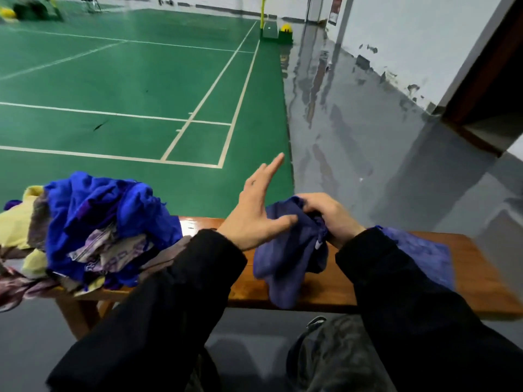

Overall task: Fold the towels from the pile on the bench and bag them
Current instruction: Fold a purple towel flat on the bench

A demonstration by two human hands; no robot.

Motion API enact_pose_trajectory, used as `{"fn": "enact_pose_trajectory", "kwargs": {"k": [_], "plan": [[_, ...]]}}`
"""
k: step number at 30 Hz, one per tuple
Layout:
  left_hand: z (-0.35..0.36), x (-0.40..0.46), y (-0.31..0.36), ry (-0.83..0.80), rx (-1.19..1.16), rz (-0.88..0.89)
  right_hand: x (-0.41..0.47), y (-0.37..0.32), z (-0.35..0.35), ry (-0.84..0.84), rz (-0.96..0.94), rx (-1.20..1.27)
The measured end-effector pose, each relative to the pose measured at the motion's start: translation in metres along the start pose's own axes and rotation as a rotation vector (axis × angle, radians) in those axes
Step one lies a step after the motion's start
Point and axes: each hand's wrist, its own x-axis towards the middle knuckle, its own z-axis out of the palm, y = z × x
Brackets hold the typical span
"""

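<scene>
A loose pile of towels, bright blue, yellow and patterned purple, lies on the left end of the wooden bench. My right hand grips a bunched dark blue towel above the bench's middle; the cloth hangs down over the front edge. My left hand is raised beside it with fingers straight and spread, the thumb touching the cloth. Another dark blue towel lies flat on the bench behind my right sleeve. No bag is clearly visible.
A dark object lies on the grey floor under the bench near my legs. Beyond the bench spreads a green court with white lines. A grey walkway and wall run along the right.
</scene>
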Motion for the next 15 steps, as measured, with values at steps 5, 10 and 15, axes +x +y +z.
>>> {"fn": "enact_pose_trajectory", "kwargs": {"k": [5, 10, 15], "plan": [[-0.002, 0.025, -0.007, -0.086, -0.096, -0.064, -0.009, -0.017, -0.02, -0.036, 0.04, -0.405], [0.009, 0.015, -0.025, -0.295, -0.234, -0.287, -0.016, -0.025, -0.031, -0.02, 0.017, -0.517], [0.021, -0.002, -0.046, -0.287, -0.017, -0.254, -0.021, -0.022, -0.055, 0.046, 0.029, -0.823]]}}
